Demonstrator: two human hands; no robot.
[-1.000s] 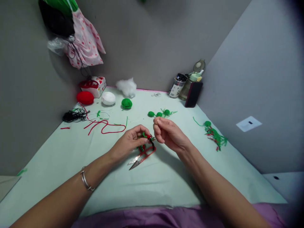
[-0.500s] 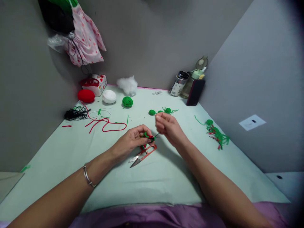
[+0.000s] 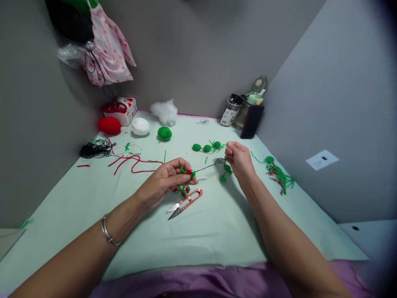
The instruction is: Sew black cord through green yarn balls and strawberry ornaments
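Between the thumb and fingers of my left hand (image 3: 169,179) is a small red and green crocheted piece (image 3: 189,172). A black thread (image 3: 207,167) runs taut from it to my right hand (image 3: 240,159), whose fingers are pinched on the thread, with a loop of it hanging beside them. A thin needle (image 3: 201,179) sticks out to the right just under the left fingertips. Below the left hand lie another red and green crocheted piece (image 3: 185,190) and thread snips (image 3: 186,203) with orange handles. Small green crocheted pieces (image 3: 228,169) lie beneath the right hand.
Toward the back stand red yarn (image 3: 109,126), white yarn (image 3: 140,126), green yarn (image 3: 164,133) and white stuffing (image 3: 166,111). Black yarn (image 3: 96,149) is at left. A phone (image 3: 252,122) leans by a bottle at back right; green scraps (image 3: 281,176) lie at right.
My right hand has moved right and slightly up, away from the left, drawing the black thread out. The left hand has shifted slightly left, and the needle now shows beneath its fingertips.
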